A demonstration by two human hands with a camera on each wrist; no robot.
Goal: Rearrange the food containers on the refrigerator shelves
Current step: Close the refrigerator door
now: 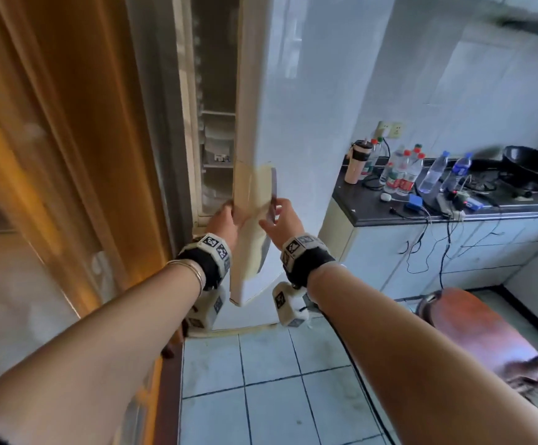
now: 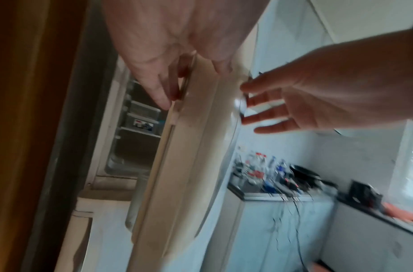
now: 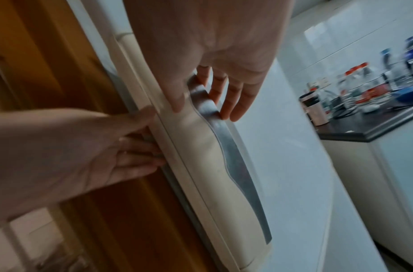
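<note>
The white refrigerator door [image 1: 296, 101] stands ajar, leaving a narrow gap. Through that gap, clear lidded food containers [image 1: 217, 146] [image 2: 142, 117] sit stacked on a shelf. My left hand [image 1: 225, 216] [image 2: 168, 82] holds the door's inner edge, thumb on the side and fingers tucked behind it [image 3: 140, 147]. My right hand [image 1: 278, 216] [image 3: 222, 95] lies with straight fingers against the silver handle strip [image 3: 226, 145] on the door's front. In the left wrist view the right hand [image 2: 266, 110] shows spread fingers touching that strip.
An amber wooden sliding door [image 1: 68, 155] stands close on the left. To the right, a dark counter [image 1: 373, 216] carries water bottles [image 1: 402, 175], a tumbler, cables and a black wok [image 1: 530, 165]. A red-brown stool [image 1: 473, 329] stands on the tiled floor [image 1: 270, 396].
</note>
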